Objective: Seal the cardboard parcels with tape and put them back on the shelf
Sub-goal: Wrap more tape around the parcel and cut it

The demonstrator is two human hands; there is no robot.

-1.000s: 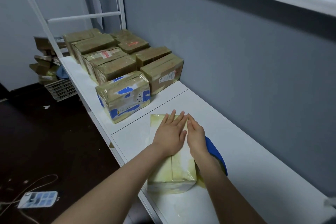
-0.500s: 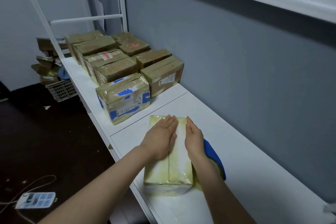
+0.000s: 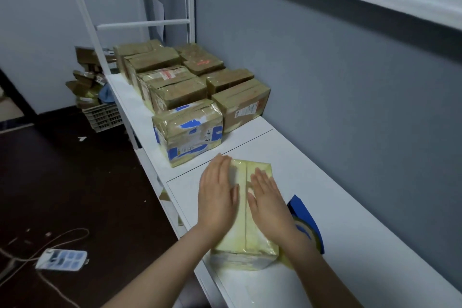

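No wording can be made out: the labels (image 3: 246, 110) on the shelved parcels (image 3: 180, 92) are printed too small and blurred.

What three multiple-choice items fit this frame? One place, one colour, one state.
1. Where is the tape dispenser?
A. On the floor
B. On the shelf, right of the parcel under the hands
C. Hanging on the wall

2. What colour are the marks on the patched parcel just beyond it?
A. Blue
B. Pink
C. Green

3. How do the left hand and right hand lie?
A. Clenched in fists
B. Pinching a loose strip
C. Flat on the parcel's top, fingers straight

Key:
1 B: the dispenser's body shows beside the right wrist, on the white board.
2 A: blue patches show on its top and front.
3 C: the palms lie down either side of the centre seam.
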